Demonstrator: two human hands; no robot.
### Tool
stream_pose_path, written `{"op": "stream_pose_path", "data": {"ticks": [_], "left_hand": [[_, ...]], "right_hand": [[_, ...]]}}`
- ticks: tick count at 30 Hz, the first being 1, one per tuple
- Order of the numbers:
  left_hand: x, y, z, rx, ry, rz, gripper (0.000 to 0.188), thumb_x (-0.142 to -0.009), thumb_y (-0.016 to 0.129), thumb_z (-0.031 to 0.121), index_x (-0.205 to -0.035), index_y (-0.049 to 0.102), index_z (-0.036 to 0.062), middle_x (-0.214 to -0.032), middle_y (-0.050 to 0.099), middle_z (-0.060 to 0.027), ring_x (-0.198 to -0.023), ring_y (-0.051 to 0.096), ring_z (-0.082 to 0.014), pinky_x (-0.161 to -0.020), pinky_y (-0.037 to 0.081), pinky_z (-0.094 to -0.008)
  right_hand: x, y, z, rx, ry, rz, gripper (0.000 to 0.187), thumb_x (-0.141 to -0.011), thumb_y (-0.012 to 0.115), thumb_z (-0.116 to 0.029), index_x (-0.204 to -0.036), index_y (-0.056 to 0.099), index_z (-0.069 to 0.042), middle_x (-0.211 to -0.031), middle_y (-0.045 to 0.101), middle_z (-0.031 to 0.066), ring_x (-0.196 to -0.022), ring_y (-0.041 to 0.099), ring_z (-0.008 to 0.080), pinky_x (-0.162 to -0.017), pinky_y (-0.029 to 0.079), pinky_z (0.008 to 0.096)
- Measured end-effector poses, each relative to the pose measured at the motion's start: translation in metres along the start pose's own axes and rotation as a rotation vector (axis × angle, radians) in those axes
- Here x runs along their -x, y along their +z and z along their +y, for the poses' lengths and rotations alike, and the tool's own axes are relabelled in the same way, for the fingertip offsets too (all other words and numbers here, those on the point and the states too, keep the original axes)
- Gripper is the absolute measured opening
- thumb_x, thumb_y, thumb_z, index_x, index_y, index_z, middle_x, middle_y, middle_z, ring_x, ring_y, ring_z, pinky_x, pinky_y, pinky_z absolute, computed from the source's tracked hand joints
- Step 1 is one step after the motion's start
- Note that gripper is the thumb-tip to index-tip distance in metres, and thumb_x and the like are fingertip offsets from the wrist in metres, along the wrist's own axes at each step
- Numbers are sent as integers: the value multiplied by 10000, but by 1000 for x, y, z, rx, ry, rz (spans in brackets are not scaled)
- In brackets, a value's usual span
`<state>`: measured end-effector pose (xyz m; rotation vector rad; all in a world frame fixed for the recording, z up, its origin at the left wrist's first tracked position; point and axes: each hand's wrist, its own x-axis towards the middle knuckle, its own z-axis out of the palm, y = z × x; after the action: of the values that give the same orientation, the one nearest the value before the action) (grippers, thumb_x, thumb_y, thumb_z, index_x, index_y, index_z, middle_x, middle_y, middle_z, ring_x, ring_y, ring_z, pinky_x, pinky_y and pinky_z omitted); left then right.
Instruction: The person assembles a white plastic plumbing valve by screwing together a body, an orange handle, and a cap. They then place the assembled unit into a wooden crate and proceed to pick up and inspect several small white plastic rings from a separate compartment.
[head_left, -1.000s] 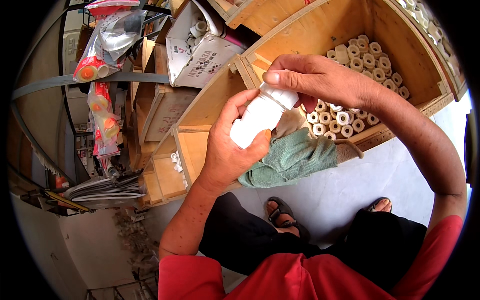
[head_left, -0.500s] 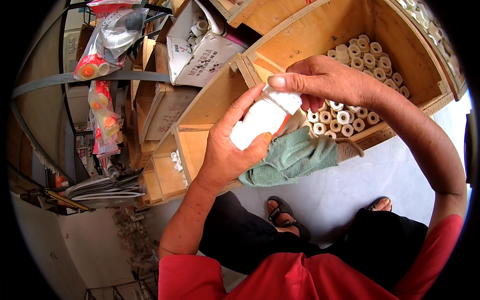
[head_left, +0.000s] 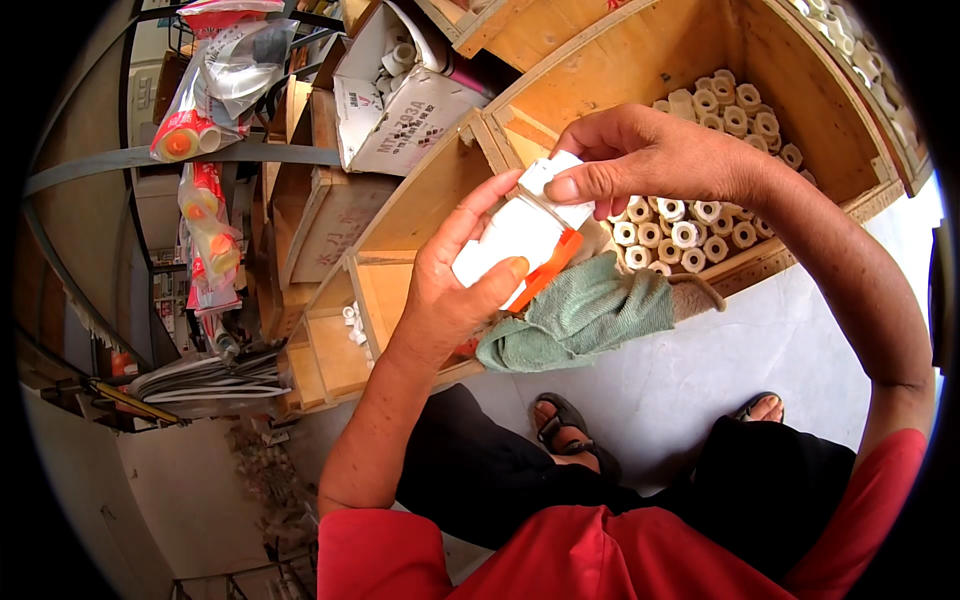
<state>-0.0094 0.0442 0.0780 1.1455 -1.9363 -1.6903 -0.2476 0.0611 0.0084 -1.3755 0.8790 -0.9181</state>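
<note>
Between my hands is a white plastic pipe fitting [head_left: 513, 243], tilted, with a collar ring near its upper end. A flat orange piece [head_left: 545, 270] like a valve lever runs along its lower right side. My left hand [head_left: 455, 270] is wrapped round the body, thumb on the near side and fingers on the far side. My right hand [head_left: 640, 160] grips the upper end, its thumb pressed on the white cap and its other fingers partly hidden behind. Just below the fitting, a green cloth [head_left: 590, 315] lies over the edge of the wooden bins.
A wooden bin [head_left: 640, 60] holds many off-white hexagonal plastic fittings [head_left: 685, 235]. Smaller wooden compartments [head_left: 385, 300] lie to the left, a few white pieces in one. Beyond stands a cardboard box [head_left: 400, 120] of fittings. Bagged orange-and-white parts [head_left: 205, 215] hang by a metal rack.
The fitting has turned in my hands, and much more of its orange piece shows. My right thumb has shifted slightly down and right on the upper end, uncovering the cap.
</note>
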Motion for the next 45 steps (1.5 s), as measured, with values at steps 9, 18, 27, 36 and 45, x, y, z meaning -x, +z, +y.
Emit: {"op": "stream_pose_path", "data": {"ticks": [9,18,27,36,45], "left_hand": [[0,0,2,116,-4,-20,680,-823,656,145,-1421,369,-4,-1295,524,-141,-1181,514,-169,-1008,412,-325],[0,1,1,-234,129,-36,658,-798,617,86,-1406,382,1,-1162,581,-104,-1089,542,-142,-953,434,-299],[-4,0,4,132,-38,-5,668,-822,655,196,-1392,367,2,-1161,571,-114,-1084,549,-158,-942,447,-302],[-1,0,-4,-157,40,-39,645,-811,662,122,-1355,342,-7,-1136,565,-124,-1065,543,-149,-920,458,-298],[-7,-4,-1,95,-55,-17,608,-812,663,134,-1324,376,-22,-1164,563,-129,-1078,548,-158,-923,462,-308]], "right_hand": [[4,7,-7,75,16,82,734,-836,559,-676,-1117,621,-1,-950,655,95,-758,634,145,-694,530,292],[1,-3,-5,67,170,-41,787,-780,595,-718,-990,656,37,-800,654,113,-768,650,150,-708,536,272],[2,-3,3,51,-86,-7,708,-870,571,-603,-1303,519,-45,-1063,626,80,-947,598,140,-757,516,279],[4,1,-18,106,295,-11,751,-775,629,-690,-940,673,41,-817,657,126,-809,662,178,-738,542,320],[0,-4,-3,-19,32,-41,642,-831,668,-549,-1181,592,-17,-943,664,60,-859,625,109,-740,507,233]]}}
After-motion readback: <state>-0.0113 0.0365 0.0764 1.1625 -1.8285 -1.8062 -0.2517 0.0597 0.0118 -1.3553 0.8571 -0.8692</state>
